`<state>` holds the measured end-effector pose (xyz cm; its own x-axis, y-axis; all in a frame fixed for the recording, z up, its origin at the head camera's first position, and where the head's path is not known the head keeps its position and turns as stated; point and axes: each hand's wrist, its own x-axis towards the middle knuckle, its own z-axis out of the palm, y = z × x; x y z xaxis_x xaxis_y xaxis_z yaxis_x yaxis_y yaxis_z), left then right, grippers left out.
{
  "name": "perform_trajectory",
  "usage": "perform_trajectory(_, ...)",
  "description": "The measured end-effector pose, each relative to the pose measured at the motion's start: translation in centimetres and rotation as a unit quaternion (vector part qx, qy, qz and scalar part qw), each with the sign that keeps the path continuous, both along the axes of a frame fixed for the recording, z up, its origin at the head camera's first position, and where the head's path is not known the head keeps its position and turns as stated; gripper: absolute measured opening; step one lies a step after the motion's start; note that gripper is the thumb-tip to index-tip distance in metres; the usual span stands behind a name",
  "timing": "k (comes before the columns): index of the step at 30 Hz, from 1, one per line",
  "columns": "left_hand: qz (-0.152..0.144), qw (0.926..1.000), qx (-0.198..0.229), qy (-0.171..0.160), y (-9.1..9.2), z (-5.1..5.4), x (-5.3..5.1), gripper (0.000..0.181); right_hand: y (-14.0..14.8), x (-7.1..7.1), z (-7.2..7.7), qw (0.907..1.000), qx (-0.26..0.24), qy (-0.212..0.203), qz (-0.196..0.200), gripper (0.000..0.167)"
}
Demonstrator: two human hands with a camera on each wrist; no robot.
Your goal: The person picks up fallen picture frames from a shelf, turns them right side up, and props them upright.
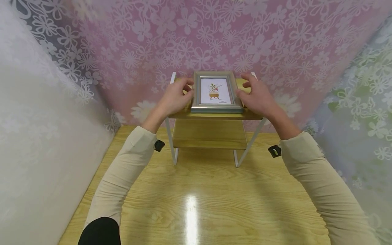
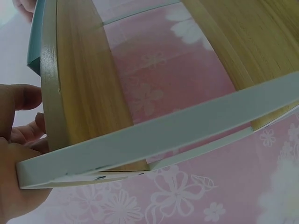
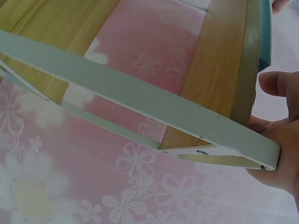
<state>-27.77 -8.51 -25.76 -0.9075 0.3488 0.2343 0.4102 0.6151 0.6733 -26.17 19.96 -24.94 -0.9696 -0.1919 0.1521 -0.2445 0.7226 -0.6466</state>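
A picture frame [image 1: 215,91] with a silver-grey border lies flat, face up, on the small wooden table [image 1: 211,116]. Its print shows a plant in a stool-like pot. At the frame's left side is my left hand [image 1: 177,97], fingers loosely bent, with fingertips close to the border. My right hand [image 1: 257,97] is on the opposite side, its thumb at the right border and the other fingers spread. Neither hand grips the frame; whether the fingertips touch it I cannot tell. Both wrist views show the table from below, with the frame's teal edge [image 2: 35,42] above the top.
White metal legs [image 1: 171,146] carry the table and a lower wooden shelf [image 1: 209,134]. Behind it hangs a pink floral wall covering [image 1: 196,37]; pale walls stand left and right. The floor [image 1: 159,197] is glossy wood-grain.
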Motion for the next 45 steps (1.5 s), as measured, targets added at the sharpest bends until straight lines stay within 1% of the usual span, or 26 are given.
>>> perform_trajectory(5,-0.001,0.9998,-0.017,-0.014,0.1,-0.1,0.1,0.042,0.3,0.0,0.3,0.9983,-0.028,-0.050,0.003,0.069)
perform_trajectory(8,-0.003,0.9998,-0.016,-0.014,0.0,-0.2,0.3,0.041,0.3,-0.1,0.5,0.9974,-0.030,-0.066,0.003,0.070)
perform_trajectory(13,-0.008,0.9998,-0.015,-0.011,-0.1,-0.2,0.5,0.041,0.2,0.0,0.6,0.9958,-0.042,-0.079,0.016,0.075)
perform_trajectory(16,-0.014,0.9997,-0.018,-0.010,-0.1,-0.3,0.5,0.042,0.3,-0.1,0.6,0.9951,-0.049,-0.081,0.029,0.077)
perform_trajectory(21,-0.024,0.9996,-0.012,0.002,-0.2,-0.3,0.5,0.043,0.5,-0.2,0.4,0.9956,-0.041,-0.070,0.047,0.080)
perform_trajectory(25,-0.030,0.9995,-0.005,-0.002,-0.4,-0.4,0.7,0.044,0.7,-0.2,0.2,0.9955,-0.033,-0.062,0.063,0.080)
perform_trajectory(27,-0.033,0.9994,-0.004,-0.006,-0.4,-0.5,0.8,0.045,0.8,-0.1,0.1,0.9948,-0.038,-0.061,0.071,0.080)
perform_trajectory(30,-0.039,0.9992,-0.001,-0.009,-0.4,-0.6,0.8,0.046,1.1,0.1,-0.1,0.9943,-0.046,-0.064,0.072,0.081)
perform_trajectory(34,-0.044,0.9990,0.007,-0.006,-0.4,-0.5,0.9,0.045,1.2,0.3,0.1,0.9938,-0.055,-0.069,0.066,0.084)
perform_trajectory(38,-0.045,0.9988,0.018,-0.006,-0.5,-0.5,1.0,0.045,1.1,0.4,0.1,0.9926,-0.067,-0.073,0.070,0.086)
perform_trajectory(45,-0.041,0.9985,0.035,-0.002,-0.5,-0.8,1.0,0.045,1.2,0.4,-0.1,0.9929,-0.068,-0.064,0.073,0.088)
